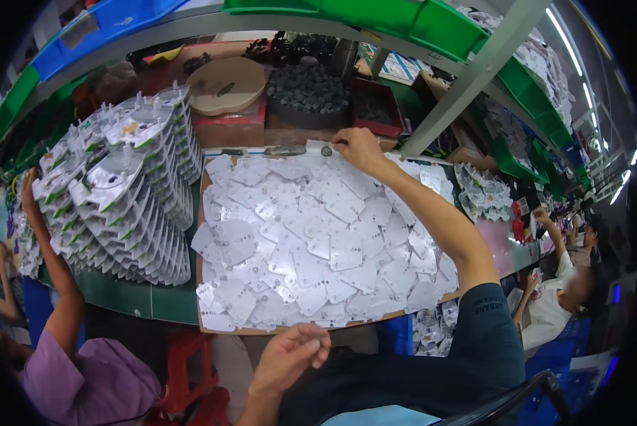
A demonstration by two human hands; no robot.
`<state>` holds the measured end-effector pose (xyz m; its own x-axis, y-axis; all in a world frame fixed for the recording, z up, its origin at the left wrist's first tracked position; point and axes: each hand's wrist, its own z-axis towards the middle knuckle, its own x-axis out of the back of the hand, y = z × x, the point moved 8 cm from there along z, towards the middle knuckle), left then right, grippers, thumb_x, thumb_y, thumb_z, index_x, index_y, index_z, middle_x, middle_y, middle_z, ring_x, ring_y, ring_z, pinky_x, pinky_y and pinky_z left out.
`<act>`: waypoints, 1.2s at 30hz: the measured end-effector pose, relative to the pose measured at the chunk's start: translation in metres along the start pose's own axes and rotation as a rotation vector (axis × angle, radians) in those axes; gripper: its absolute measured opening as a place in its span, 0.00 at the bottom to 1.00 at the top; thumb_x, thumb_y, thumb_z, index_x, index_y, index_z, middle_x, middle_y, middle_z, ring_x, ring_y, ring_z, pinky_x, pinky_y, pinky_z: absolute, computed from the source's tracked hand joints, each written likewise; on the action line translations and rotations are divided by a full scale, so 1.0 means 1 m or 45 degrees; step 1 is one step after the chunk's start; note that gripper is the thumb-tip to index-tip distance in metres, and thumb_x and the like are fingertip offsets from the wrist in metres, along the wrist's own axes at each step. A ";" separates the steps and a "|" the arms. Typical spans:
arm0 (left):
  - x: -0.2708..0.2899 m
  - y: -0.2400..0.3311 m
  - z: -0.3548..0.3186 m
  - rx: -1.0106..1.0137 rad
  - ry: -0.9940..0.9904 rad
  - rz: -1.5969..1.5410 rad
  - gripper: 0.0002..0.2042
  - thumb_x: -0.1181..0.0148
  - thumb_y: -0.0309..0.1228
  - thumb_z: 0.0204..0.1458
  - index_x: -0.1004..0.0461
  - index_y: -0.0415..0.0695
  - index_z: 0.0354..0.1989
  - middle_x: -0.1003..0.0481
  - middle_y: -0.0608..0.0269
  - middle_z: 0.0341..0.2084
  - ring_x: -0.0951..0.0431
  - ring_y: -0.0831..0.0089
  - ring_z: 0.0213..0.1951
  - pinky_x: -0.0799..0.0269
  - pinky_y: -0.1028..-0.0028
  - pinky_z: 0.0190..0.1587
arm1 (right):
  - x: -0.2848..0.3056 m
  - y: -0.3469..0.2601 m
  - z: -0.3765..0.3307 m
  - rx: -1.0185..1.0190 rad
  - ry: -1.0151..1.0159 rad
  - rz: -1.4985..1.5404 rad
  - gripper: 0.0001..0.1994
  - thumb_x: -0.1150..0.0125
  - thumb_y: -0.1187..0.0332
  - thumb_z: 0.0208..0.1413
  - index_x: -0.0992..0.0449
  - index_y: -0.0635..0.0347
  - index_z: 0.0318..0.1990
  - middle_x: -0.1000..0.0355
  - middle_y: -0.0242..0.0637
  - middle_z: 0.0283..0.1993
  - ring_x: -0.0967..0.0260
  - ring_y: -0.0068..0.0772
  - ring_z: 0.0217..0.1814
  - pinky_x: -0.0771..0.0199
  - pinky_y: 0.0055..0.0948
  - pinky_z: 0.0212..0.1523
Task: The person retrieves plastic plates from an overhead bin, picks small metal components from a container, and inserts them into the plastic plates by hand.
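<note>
At the far edge of a board, my right hand (361, 150) reaches out with its fingertips pinched together. Whatever they may hold is too small to make out. A small dark round piece (326, 150) sits just left of those fingertips. Spread over the board in overlapping layers are white plastic plates (311, 241), many dotted with small marks or holes. My left hand (290, 358) is at the near edge, fingers curled and thumb against them; the inside of this hand is hidden.
Tall stacks of white-and-green plastic parts (120, 192) stand at left, with a co-worker's arm (59, 277) beside them. Behind the board are a beige bowl (226, 85), a dark tray of small grey parts (309, 92) and a slanted metal post (475, 78). Another person (556, 305) works at right.
</note>
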<state>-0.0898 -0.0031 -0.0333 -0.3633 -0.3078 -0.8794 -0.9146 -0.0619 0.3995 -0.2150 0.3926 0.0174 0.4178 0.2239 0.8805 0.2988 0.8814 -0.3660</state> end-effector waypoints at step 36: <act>0.010 -0.023 -0.011 0.340 -0.077 -0.010 0.13 0.60 0.31 0.70 0.38 0.41 0.58 0.24 0.44 0.43 0.22 0.68 0.39 0.27 0.73 0.40 | -0.055 0.023 0.022 -0.087 -0.130 -0.469 0.10 0.38 0.64 0.52 0.15 0.59 0.33 0.22 0.52 0.30 0.22 0.54 0.35 0.23 0.48 0.41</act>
<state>-0.0707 -0.0154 -0.0485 -0.3588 -0.2507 -0.8991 -0.9288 0.1911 0.3173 -0.2498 0.4095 -0.0333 0.1854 -0.0595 0.9809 0.4712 0.8813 -0.0356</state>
